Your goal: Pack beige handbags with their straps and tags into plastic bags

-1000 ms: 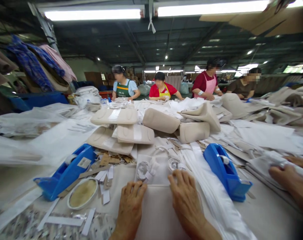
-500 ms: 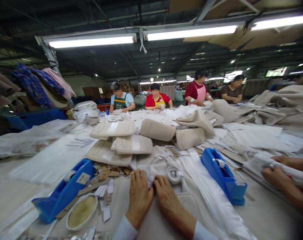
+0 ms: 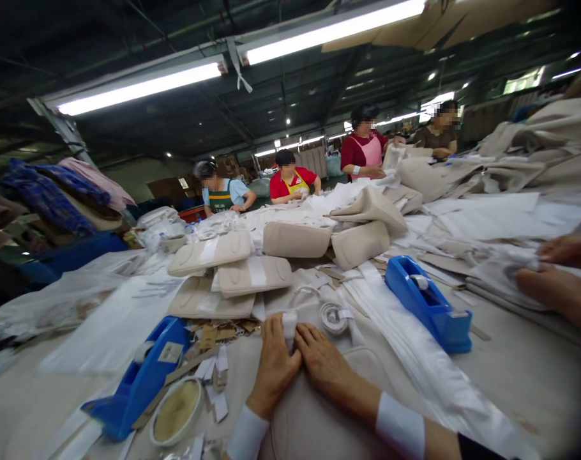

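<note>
My left hand [image 3: 275,364] has its fingers closed around a small white wrapped piece [image 3: 289,326] on a beige bag [image 3: 300,415]. Against the same piece, from the right, my right hand [image 3: 325,359] presses with its fingers together; what the wrapping covers is hidden. Both hands touch each other at the thumbs. White bands circle both wrists. A rolled beige strap [image 3: 333,318] with a white wrap around part of it lies just beyond my right hand.
Blue tape dispensers stand at left [image 3: 140,377] and right [image 3: 427,303]. A round dish [image 3: 176,411] and paper tags [image 3: 216,383] lie left of my hands. Stacked beige bags [image 3: 255,276] and white plastic sleeves [image 3: 405,338] lie ahead. A co-worker's hands [image 3: 558,275] work at right.
The view has tilted and shifted. The white piece between my hands now looks more compact and stands up past my left fingers. A co-worker in a pink apron has raised a hand with something pale.
</note>
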The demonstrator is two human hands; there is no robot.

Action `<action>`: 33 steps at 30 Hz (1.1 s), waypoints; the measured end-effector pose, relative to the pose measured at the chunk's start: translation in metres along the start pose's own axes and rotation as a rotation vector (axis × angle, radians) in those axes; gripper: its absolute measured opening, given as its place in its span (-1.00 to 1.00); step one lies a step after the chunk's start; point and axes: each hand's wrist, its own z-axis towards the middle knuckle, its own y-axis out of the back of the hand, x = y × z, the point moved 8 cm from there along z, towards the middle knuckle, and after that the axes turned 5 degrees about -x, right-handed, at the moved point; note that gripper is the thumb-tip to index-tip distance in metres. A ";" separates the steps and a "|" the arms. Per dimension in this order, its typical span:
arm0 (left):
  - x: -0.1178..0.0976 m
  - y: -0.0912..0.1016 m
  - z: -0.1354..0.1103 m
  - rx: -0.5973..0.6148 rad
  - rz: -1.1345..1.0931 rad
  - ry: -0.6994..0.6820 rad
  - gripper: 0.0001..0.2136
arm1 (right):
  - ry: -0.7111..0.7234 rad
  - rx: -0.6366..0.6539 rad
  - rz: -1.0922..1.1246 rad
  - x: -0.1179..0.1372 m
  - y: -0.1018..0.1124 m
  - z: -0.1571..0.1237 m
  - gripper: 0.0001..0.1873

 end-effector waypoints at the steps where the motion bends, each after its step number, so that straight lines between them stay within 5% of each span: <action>1: 0.001 -0.001 0.001 -0.005 -0.027 0.018 -0.53 | -0.005 0.001 0.009 0.000 0.000 0.001 -0.45; 8: 0.039 0.009 0.013 -0.015 -0.204 0.256 -0.48 | -0.025 -0.052 0.025 -0.008 -0.007 -0.003 -0.32; 14: 0.041 0.003 0.018 0.022 -0.241 0.265 -0.59 | -0.036 -0.076 0.055 -0.011 -0.012 -0.006 -0.15; 19: 0.033 0.002 0.016 -0.069 0.312 0.098 -0.59 | -0.060 -0.026 0.046 -0.010 -0.009 -0.004 -0.20; 21: 0.037 -0.001 0.019 -0.017 0.470 0.058 -0.63 | -0.072 0.016 0.031 -0.010 -0.009 -0.002 -0.19; 26: 0.036 -0.009 0.059 0.082 0.381 -0.034 -0.58 | -0.097 0.059 -0.011 -0.009 -0.007 -0.001 -0.20; 33: 0.013 -0.072 0.115 0.443 0.185 -0.064 -0.65 | -0.105 0.065 -0.033 -0.010 -0.007 -0.001 -0.23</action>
